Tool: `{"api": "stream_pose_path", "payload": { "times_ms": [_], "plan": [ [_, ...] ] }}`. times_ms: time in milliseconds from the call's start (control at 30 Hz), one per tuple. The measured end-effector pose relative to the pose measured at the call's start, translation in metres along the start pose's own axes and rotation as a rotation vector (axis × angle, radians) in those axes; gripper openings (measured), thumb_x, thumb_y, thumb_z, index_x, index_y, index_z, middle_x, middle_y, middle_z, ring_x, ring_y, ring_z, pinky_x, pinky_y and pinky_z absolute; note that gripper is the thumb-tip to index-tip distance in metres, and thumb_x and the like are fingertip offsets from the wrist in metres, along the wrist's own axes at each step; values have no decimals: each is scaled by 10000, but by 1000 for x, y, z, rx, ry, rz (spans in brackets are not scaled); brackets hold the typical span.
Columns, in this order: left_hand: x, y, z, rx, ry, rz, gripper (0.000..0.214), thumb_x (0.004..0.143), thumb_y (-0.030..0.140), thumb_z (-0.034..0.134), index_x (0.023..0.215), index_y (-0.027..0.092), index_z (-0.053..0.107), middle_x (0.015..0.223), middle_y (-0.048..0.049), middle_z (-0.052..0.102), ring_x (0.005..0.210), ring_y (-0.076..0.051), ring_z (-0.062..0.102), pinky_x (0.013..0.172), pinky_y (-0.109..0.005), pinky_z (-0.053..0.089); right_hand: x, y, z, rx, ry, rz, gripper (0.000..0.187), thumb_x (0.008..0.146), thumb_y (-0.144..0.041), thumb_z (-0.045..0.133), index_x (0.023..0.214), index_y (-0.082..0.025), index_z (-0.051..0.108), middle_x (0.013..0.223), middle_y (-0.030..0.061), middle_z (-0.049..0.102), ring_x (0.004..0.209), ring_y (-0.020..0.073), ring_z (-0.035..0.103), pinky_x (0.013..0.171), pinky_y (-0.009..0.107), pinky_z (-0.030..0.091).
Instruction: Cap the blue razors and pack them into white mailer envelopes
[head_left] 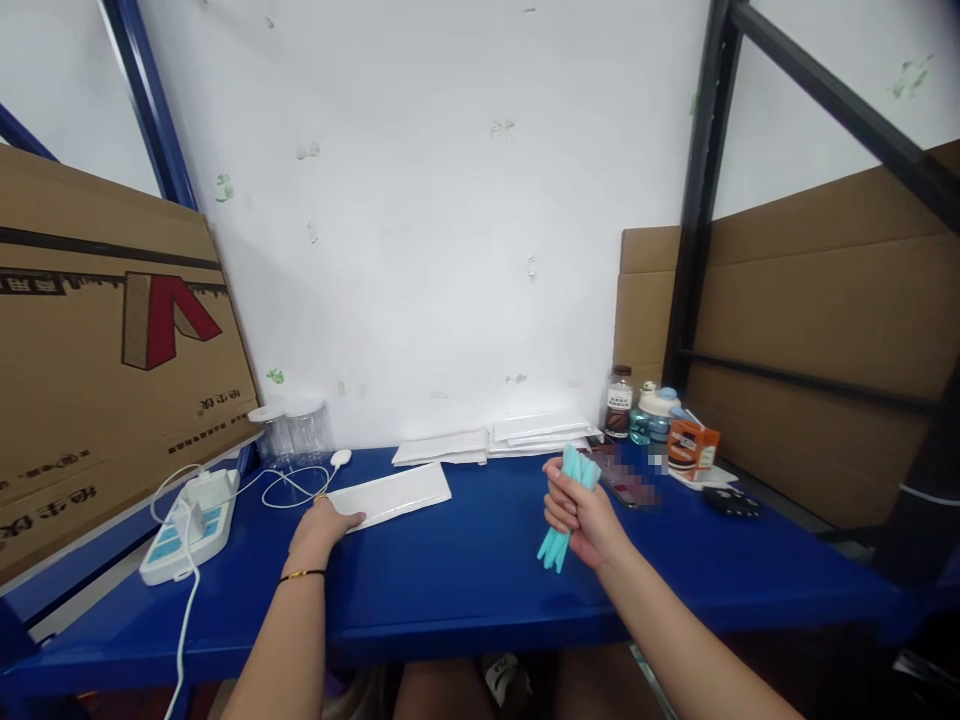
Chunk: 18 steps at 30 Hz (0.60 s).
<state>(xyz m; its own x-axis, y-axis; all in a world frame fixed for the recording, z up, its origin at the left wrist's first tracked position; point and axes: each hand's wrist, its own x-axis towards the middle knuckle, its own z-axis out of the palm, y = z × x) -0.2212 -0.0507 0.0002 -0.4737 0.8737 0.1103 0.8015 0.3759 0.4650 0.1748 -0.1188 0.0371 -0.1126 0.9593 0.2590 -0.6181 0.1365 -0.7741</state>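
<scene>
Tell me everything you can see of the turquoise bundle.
The turquoise bundle looks like several slim, soft strips gathered together, splitting into separate tips below. It stands roughly upright, top leaning right, over the blue table. The right hand grips its middle, leaving both ends showing. Its exact material is unclear.

The right hand (585,512) hides the middle of the turquoise bundle (580,466), while the view's left edge crops printed cardboard (71,385).

A power strip (216,522) lies near clear jars (306,432).
</scene>
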Motion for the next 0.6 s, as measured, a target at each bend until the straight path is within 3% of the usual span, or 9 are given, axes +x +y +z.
{"api": "stream_pose_path", "payload": {
  "times_ms": [133, 267, 400, 500, 533, 600],
  "plan": [
    [-6, 8, -2, 25, -78, 87, 564, 570, 398, 653, 1028, 85, 555, 1065, -195, 622, 989, -332, 585, 778, -354, 454, 2, -2, 2, -87, 15, 18, 217, 742, -335, 651, 859, -201, 526, 428, -127, 245, 345, 29, 153, 335, 166, 178],
    [-35, 46, -22, -69, -96, 356, 400, 681, 296, 535, 1050, 144, 544, 963, -65, 650, 893, -229, 606, 765, -280, 446, 8, -15, 13, -471, -19, 39, 304, 695, -372, 675, 912, -184, 576, 417, -112, 289, 351, 52, 230, 360, 193, 215],
    [-78, 103, -56, -105, -8, 748, 290, 705, 212, 473, 977, 169, 564, 926, -53, 604, 835, -208, 572, 753, -299, 441, 14, -30, 35, -941, -125, -212, 248, 606, -361, 732, 717, -175, 612, 547, -28, 502, 485, 99, 404, 456, 226, 288],
    [-107, 140, -74, -168, 70, 938, 260, 710, 161, 462, 944, 189, 571, 923, -49, 576, 869, -199, 548, 783, -305, 435, 13, -31, 51, -1128, -242, -275, 195, 627, -342, 701, 654, -179, 599, 583, -16, 552, 527, 117, 443, 491, 231, 302],
    [-116, 149, -75, -235, 89, 985, 282, 727, 153, 452, 981, 203, 564, 965, -47, 568, 876, -186, 546, 777, -297, 439, 11, -29, 54, -1159, -237, -297, 168, 651, -325, 675, 645, -181, 590, 576, -18, 550, 527, 116, 443, 496, 230, 302],
    [-132, 162, -71, -461, 244, 968, 422, 744, 179, 491, 1163, 226, 472, 1130, -68, 513, 975, -187, 524, 819, -308, 438, 6, -21, 57, -1180, -148, -367, 143, 697, -291, 611, 621, -184, 555, 561, -22, 532, 524, 112, 431, 501, 228, 295]
  ]
}}
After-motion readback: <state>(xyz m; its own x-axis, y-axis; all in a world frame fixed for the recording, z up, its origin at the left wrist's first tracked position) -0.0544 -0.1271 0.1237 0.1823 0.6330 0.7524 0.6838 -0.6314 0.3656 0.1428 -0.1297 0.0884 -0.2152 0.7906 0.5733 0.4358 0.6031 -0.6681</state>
